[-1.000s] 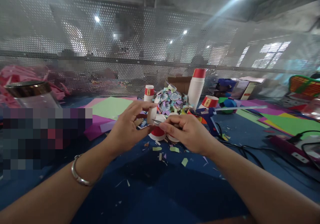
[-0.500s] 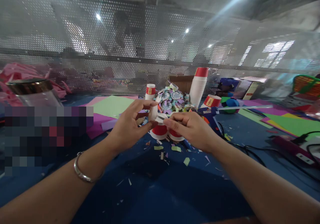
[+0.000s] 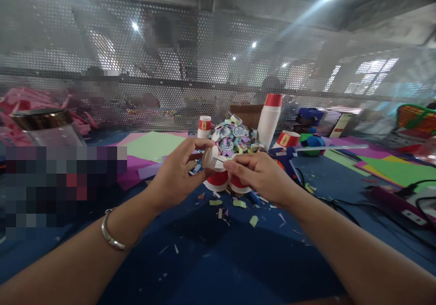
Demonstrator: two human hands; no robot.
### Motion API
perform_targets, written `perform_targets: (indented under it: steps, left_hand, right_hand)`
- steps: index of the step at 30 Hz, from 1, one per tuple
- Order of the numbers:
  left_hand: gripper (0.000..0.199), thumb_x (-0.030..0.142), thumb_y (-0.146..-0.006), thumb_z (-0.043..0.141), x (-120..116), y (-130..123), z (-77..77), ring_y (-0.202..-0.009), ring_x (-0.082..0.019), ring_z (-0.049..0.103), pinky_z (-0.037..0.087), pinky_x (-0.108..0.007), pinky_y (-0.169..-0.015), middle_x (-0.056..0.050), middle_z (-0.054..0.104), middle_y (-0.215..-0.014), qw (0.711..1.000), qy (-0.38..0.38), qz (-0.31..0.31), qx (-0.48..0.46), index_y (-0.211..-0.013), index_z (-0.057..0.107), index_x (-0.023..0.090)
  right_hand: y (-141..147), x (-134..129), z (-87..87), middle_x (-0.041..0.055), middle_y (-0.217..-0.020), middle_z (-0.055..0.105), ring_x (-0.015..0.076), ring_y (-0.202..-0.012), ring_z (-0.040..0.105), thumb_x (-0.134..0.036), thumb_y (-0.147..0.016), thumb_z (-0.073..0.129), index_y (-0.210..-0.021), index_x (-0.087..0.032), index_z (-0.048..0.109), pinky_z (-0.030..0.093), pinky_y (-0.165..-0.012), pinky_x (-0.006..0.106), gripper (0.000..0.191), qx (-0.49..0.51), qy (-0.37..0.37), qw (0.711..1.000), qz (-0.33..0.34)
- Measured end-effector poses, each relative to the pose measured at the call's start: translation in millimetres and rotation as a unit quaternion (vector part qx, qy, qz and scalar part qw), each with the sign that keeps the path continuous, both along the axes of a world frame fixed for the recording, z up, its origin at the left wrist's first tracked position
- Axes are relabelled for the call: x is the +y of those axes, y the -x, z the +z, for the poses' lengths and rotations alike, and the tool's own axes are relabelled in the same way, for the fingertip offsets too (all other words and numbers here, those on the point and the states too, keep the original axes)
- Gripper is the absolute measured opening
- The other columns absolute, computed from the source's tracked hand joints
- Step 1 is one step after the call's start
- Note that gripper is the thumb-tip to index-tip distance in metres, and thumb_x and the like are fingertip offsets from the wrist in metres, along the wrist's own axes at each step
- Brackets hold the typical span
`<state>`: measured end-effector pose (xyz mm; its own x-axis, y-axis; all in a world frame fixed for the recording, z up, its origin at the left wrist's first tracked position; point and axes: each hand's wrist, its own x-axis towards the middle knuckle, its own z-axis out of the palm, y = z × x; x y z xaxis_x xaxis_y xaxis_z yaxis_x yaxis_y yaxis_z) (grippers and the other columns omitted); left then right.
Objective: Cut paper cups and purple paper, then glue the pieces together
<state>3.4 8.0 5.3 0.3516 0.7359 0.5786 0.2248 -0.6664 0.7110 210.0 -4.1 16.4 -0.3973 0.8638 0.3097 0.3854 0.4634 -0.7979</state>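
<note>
White piece (image 3: 209, 157) has tilted, probably easing access inside.
Near the red cups (image 3: 217, 180), left hand (image 3: 175, 173) pinches it; right hand (image 3: 260, 173) grips thin tool (image 3: 219, 159).

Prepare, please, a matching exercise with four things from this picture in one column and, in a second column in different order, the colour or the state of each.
Things:
1. left hand
2. bracelet
3. right hand
4. tall cup stack

Colour or state:
A. pinching a thin tool
B. white, with red at the top
C. holding a small white round piece
D. silver

Pairs: 1-C, 2-D, 3-A, 4-B
</note>
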Motion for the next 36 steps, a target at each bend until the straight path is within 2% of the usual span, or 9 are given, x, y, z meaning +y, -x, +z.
perform_targets:
  steps: [6,11,14,17,20,22,26,30,36]
  left_hand:
    - [0.036,0.022,-0.083,0.069,2.1,1.7,-2.0,-0.118,-0.023,0.056,0.049,-0.041,-0.102,-0.007,0.055,-0.127,0.999,-0.052,-0.014,0.004,-0.116,0.054,0.024]
    - [0.039,0.027,-0.084,0.068,-0.6,4.2,-2.7,-0.114,-0.025,0.058,0.052,-0.040,-0.092,-0.009,0.057,-0.125,0.999,-0.028,-0.001,0.040,-0.121,0.054,0.024]
    - [0.039,0.031,-0.088,0.062,-1.9,4.6,-1.9,-0.110,-0.025,0.058,0.050,-0.039,-0.089,-0.009,0.059,-0.119,0.992,-0.064,0.035,0.105,-0.126,0.053,0.025]
    - [0.028,0.033,-0.093,0.052,-2.6,4.5,-0.1,-0.099,-0.023,0.060,0.047,-0.037,-0.082,-0.007,0.064,-0.107,0.976,-0.106,0.092,0.164,-0.119,0.059,0.023]
    - [0.022,0.036,-0.095,0.047,-3.3,4.3,2.1,-0.071,-0.018,0.057,0.041,-0.031,-0.063,-0.002,0.062,-0.076,0.974,-0.062,0.143,0.166,-0.096,0.063,0.021]
    - [0.020,0.036,-0.093,0.050,-3.7,3.7,3.7,-0.062,-0.015,0.051,0.037,-0.028,-0.056,0.001,0.056,-0.067,0.978,-0.017,0.149,0.148,-0.087,0.060,0.020]
    - [0.017,0.034,-0.088,0.056,-6.0,-0.4,5.5,-0.060,-0.012,0.051,0.038,-0.024,-0.055,0.002,0.057,-0.068,0.987,0.102,0.055,0.115,-0.082,0.059,0.018]
    - [0.025,0.041,-0.087,0.057,-10.4,-5.3,4.1,-0.056,-0.011,0.053,0.039,-0.022,-0.052,0.002,0.059,-0.065,0.972,0.210,-0.048,0.092,-0.081,0.058,0.017]
    - [0.023,0.038,-0.086,0.059,-11.8,-7.1,1.1,-0.055,-0.009,0.052,0.037,-0.020,-0.049,0.001,0.060,-0.064,0.968,0.225,-0.055,0.096,-0.080,0.060,0.016]
  right_hand:
    - [-0.1,-1.7,1.0,-0.0080,-0.045,0.034,0.0069,-0.042,0.029,-0.051,-0.090,0.056,-0.061,-0.018,0.054,0.022,-0.042,0.023,0.044,0.020,0.018,0.999,0.018]
    - [-1.5,-0.2,0.9,-0.0085,-0.046,0.033,0.0066,-0.042,0.026,-0.055,-0.088,0.058,-0.061,-0.018,0.055,0.020,-0.042,0.024,0.046,0.043,0.030,0.998,0.033]
    - [-2.6,2.3,-0.5,-0.0098,-0.045,0.029,0.0064,-0.041,0.022,-0.056,-0.087,0.059,-0.061,-0.018,0.055,0.017,-0.042,0.024,0.046,0.063,0.053,0.996,0.027]
    - [-3.3,3.0,-1.2,-0.0103,-0.045,0.026,0.0065,-0.041,0.021,-0.059,-0.085,0.059,-0.062,-0.019,0.054,0.016,-0.041,0.024,0.047,0.066,0.093,0.993,0.026]
    - [-3.6,2.0,-0.9,-0.0100,-0.046,0.027,0.0068,-0.042,0.021,-0.061,-0.084,0.059,-0.065,-0.018,0.056,0.015,-0.042,0.025,0.047,0.052,0.102,0.993,0.024]
    - [-3.9,2.0,-0.8,-0.0095,-0.048,0.028,0.0070,-0.044,0.021,-0.059,-0.084,0.061,-0.065,-0.018,0.054,0.014,-0.042,0.025,0.046,0.049,0.078,0.996,0.021]
    - [-4.3,4.7,-2.9,-0.0074,-0.052,0.038,0.0072,-0.046,0.029,-0.052,-0.083,0.066,-0.069,-0.018,0.056,0.021,-0.043,0.023,0.038,0.054,0.029,0.998,0.013]
    - [-2.4,6.3,-6.0,-0.0024,-0.063,0.055,0.0093,-0.053,0.048,-0.045,-0.078,0.073,-0.075,-0.017,0.060,0.034,-0.049,0.022,0.031,0.086,0.054,0.995,0.021]
    - [1.7,3.9,-7.1,-0.0015,-0.062,0.058,0.0090,-0.052,0.049,-0.038,-0.080,0.070,-0.079,-0.016,0.063,0.037,-0.049,0.022,0.024,0.090,0.093,0.991,0.041]
